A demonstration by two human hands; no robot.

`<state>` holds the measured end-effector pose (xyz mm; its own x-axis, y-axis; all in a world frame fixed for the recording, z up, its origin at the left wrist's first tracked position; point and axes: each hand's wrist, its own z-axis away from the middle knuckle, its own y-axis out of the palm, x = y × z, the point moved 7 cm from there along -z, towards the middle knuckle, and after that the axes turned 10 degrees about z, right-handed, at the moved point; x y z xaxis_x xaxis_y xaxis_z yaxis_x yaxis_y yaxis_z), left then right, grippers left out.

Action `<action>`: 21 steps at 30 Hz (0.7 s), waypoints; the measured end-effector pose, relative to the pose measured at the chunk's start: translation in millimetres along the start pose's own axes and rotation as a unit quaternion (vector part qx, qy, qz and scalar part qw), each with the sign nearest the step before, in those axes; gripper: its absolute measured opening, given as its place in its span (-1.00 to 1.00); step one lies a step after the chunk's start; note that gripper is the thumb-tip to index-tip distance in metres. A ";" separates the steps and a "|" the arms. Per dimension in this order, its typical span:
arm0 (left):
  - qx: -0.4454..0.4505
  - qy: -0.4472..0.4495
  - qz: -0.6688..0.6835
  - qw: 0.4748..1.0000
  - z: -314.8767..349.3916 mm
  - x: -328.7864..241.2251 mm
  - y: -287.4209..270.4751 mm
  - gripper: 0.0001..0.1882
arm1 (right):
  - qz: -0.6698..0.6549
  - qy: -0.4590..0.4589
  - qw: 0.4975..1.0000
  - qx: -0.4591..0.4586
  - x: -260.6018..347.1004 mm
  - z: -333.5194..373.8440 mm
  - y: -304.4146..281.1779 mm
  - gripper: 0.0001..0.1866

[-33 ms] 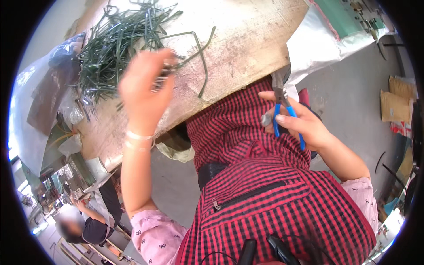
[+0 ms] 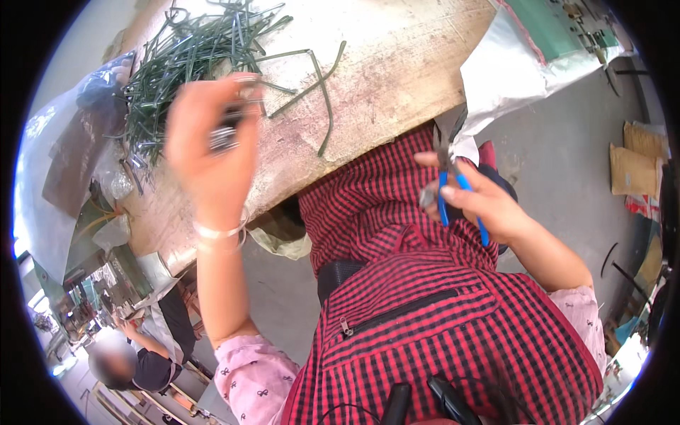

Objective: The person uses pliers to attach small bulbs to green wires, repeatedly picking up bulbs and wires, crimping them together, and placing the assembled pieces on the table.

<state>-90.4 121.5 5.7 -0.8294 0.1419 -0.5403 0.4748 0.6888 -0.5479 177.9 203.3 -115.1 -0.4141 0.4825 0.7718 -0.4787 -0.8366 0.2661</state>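
Note:
In my right hand (image 2: 489, 205) is a pair of blue-handled pliers (image 2: 444, 159), jaws pointing at the table edge and apparently spread. A grey covering wraps one of that hand's fingertips. My left hand (image 2: 209, 149), smeared by motion, is curled over the table beside a heap of dark green strips (image 2: 191, 57). Dark, shiny metal pieces (image 2: 225, 134) show inside its curled fingers; their exact kind is too blurred to tell. A few loose green strips (image 2: 324, 106) lie bent on the tabletop to the right of the heap.
The worn wooden table (image 2: 382, 78) carries clear plastic bags (image 2: 78, 142) at its left. White sheeting (image 2: 510, 71) hangs by its right end. Brown sacks (image 2: 630, 170) stand on the floor at far right. Another person (image 2: 142, 361) sits at lower left.
My left hand has shifted left and slightly nearer to me, uncovering more of the loose strips. The pliers in my right hand have tilted a little, their jaws looking wider apart.

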 end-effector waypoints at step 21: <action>-0.136 -0.502 0.407 0.750 136.9 -7.5 34.5 -0.91 | 0.595 -0.441 0.532 -0.411 276.4 -82.9 -77.6 -0.54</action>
<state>-27.5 46.9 -96.6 0.4089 0.0815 -0.9090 0.5123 0.8038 0.3025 36.4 423.1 29.7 -0.4513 -0.8743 0.1787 -0.6111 0.1568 -0.7759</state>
